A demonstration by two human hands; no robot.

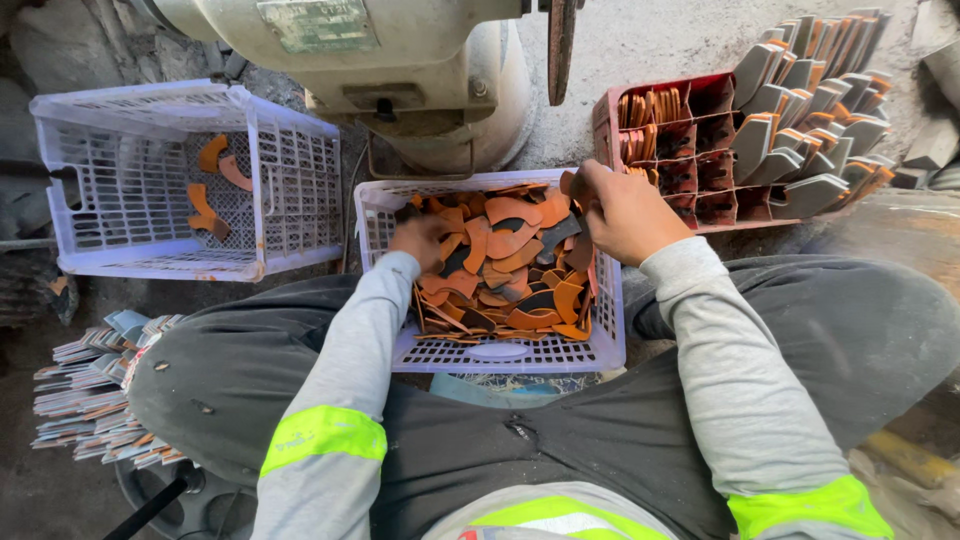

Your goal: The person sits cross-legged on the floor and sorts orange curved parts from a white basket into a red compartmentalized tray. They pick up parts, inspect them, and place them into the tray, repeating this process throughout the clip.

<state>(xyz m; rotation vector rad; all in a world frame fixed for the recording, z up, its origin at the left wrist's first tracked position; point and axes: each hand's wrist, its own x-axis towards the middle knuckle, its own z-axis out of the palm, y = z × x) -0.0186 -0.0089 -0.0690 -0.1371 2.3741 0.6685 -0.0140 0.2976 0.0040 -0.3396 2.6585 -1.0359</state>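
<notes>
Far left on the floor, a fanned stack of flat grey pieces (pixel 95 395) lies beside the person's knee. Above it stands a white plastic crate (pixel 150 245), nearly bare, a few orange curved pieces (pixel 210 190) inside. Centre, a second white crate (pixel 500 352) sits between the person's thighs, packed with orange and dark curved leather pieces (pixel 505 270). Left hand (pixel 420 238) is down in that pile at the crate's left side, fingers curled among the pieces; cannot tell whether its grip is clenched on one or only resting. Behind the crate, a grey machine base (pixel 430 90) with a rust-coloured wheel edge (pixel 560 45) hanging down. Right hand (pixel 625 212) is at the crate's upper right corner, grip clenched on a small bunch of orange pieces (pixel 570 183) at the fingertips. Right of it, a red divided tray (pixel 705 140) holds orange pieces standing on edge in its left cells and grey wedge-shaped pieces (pixel 810 120) stacked across the right side. Grey sleeves with yellow-green reflective bands (pixel 322 437) cover both forearms.
</notes>
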